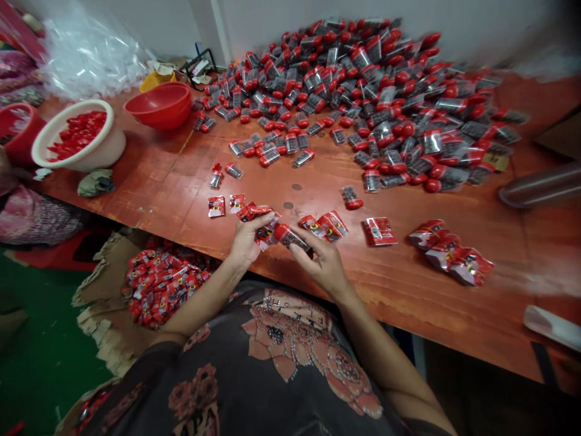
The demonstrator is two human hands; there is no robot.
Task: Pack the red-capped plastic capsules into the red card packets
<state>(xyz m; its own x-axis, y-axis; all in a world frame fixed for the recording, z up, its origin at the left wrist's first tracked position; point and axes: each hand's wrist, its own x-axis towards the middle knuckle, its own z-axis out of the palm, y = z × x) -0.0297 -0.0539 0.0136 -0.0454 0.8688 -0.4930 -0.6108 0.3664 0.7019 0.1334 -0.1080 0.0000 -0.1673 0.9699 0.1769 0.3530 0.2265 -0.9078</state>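
Note:
My left hand (249, 241) is closed on a red printed packet (253, 212), thumb on top, near the table's front edge. In my right hand (321, 261) is a small clear tube with a red cap (282, 232) and dark contents. The tube's capped end points left and meets the packet; whether it is inside the packet's mouth I cannot tell. Two small red packets (216, 206) lie to the left of my hands, and a few more red packets (333, 225) lie just right of them. A single capped tube (351, 197) rests farther back.
A big heap of red-capped tubes (376, 91) covers the back of the table (181, 181). At left stand a white bowl (113, 142) of red pieces and a red bowl (158, 108). Below the edge, a cardboard box (102, 309) holds filled red packets (163, 284). More packets (454, 254) lie at right.

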